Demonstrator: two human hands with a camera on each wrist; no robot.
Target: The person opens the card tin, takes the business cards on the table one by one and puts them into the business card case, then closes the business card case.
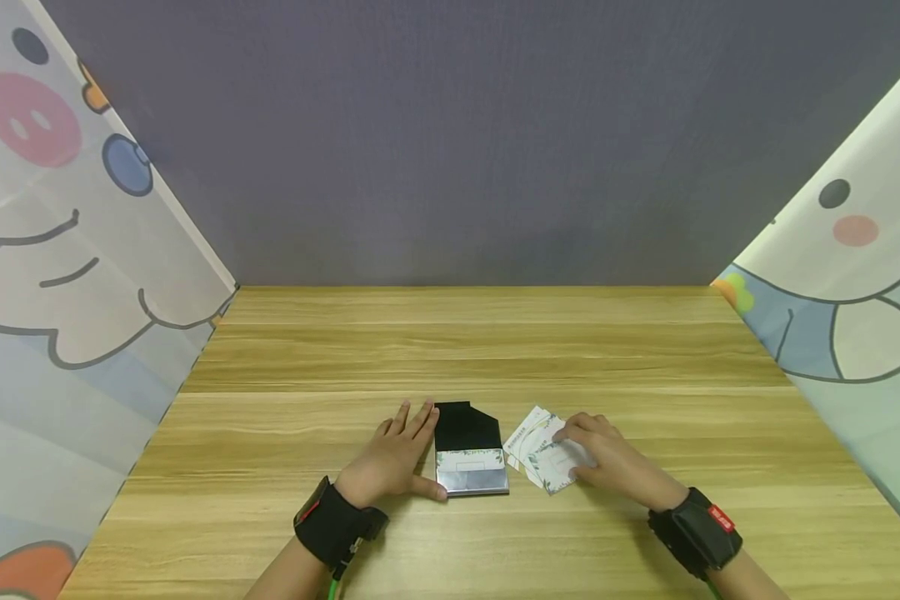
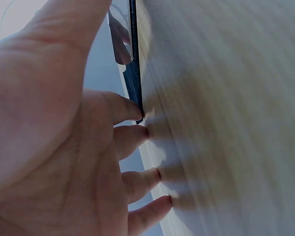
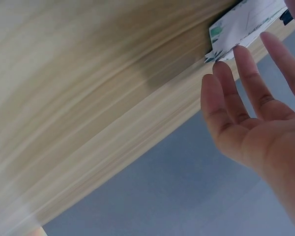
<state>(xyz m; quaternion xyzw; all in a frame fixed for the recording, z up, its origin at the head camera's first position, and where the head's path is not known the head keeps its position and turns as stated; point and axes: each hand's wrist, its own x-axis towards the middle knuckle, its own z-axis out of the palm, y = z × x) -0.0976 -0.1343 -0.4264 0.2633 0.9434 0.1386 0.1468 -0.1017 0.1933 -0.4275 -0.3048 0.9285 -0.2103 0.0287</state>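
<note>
A card case (image 1: 472,482) lies with its lid folded back, showing a black lining (image 1: 465,427) and a silver front pocket. A white card (image 1: 468,458) with a leaf pattern sticks out of that pocket. My left hand (image 1: 390,461) lies beside the case with fingers spread, index finger and thumb against its left edge. In the left wrist view the fingertips touch the table along the case (image 2: 132,83). My right hand (image 1: 607,454) rests over a small fan of leaf-patterned cards (image 1: 555,462), thumb and fingertips on the top one. Its fingers are loosely bent in the right wrist view.
The wooden table (image 1: 307,333) runs back to a grey panel (image 1: 465,150). Cartoon-printed sheets (image 1: 142,275) stand along both sides. Each wrist wears a black strap (image 1: 333,523) with a camera.
</note>
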